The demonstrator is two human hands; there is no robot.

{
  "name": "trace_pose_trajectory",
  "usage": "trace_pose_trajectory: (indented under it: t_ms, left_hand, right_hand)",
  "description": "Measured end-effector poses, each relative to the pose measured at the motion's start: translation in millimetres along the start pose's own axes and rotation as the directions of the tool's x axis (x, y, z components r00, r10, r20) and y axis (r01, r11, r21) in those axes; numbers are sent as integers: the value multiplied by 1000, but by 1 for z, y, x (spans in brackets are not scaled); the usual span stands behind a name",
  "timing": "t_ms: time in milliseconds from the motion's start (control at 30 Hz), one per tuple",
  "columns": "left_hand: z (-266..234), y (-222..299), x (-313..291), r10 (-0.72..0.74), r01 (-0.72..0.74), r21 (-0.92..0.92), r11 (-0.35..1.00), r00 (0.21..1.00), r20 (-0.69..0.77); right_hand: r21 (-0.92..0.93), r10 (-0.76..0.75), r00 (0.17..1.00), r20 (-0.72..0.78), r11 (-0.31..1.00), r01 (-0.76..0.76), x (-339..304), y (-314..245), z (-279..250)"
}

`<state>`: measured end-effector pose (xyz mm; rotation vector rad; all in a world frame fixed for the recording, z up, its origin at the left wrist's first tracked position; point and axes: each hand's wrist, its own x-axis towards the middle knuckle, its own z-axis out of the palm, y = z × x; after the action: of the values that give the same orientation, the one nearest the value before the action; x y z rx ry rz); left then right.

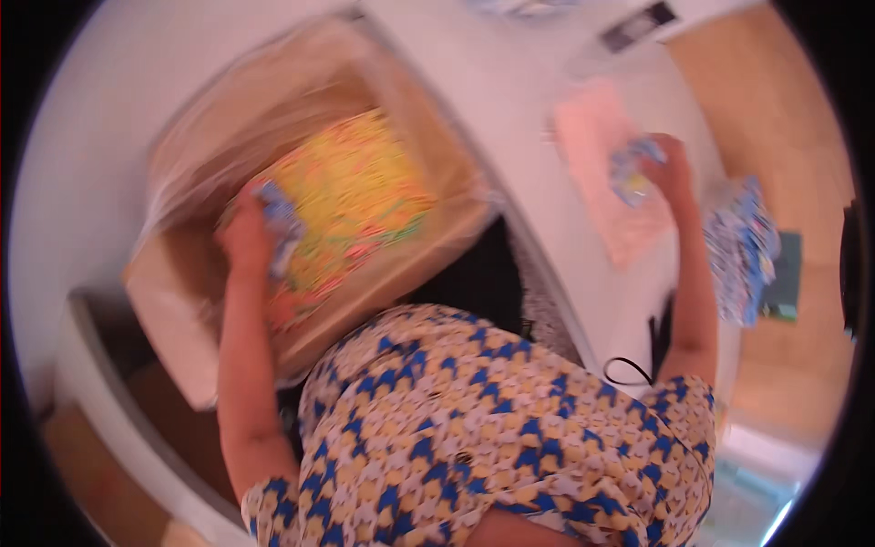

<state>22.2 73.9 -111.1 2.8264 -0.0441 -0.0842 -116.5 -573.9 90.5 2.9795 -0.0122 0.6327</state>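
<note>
My left hand (248, 235) reaches into a cardboard box (169, 314), fingers closed around a blue-and-white packet (283, 223). Beside it in the box lies a dense layer of small yellow packets (351, 182) with red and green patches. A clear plastic liner (415, 82) covers the box's walls. Over the table at the right, my right hand (673, 169) grips another small blue-and-white packet (631, 173). Beneath that hand a flat pink sheet or bag (591, 118) rests on the white table (510, 118). Motion blur hides the packets' finer details.
Past my right arm lies a heap of blue-and-white packets (736, 251), next to a dark green flat piece (786, 278). A black cord loop (629, 370) sits at the table's near edge. A dark rectangular object (638, 27) is at the far side.
</note>
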Motion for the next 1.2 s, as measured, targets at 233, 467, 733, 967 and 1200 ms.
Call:
trace_pose_trajectory:
  t_ms: [233, 467, 733, 967, 1200]
  left_hand:
    - [-30, 20, 0, -44, 44, -15, 999, 999, 22]
    - [-52, 28, -10, 64, -90, -175, 980, 986, -152]
    - [-86, 79, -20, 284, 68, -983, 168, 952, 114]
    - [-66, 95, -22, 400, 71, -976, 204, 904, 150]
    - [-79, 95, -19, 188, -74, -820, 568, 981, 42]
  right_hand:
    - [29, -399, 882, -249, 908, 419, 66, -159, -57]
    - [507, -626, 733, -267, 555, 659, 88, -351, 17]
    - [826, -585, 746, 318, 557, 85, 118, -421, 71]
    - [871, -501, 722, 477, 382, -310, 108, -392, 81]
    - [565, -508, 542, 669, 822, 73, 122, -353, 88]
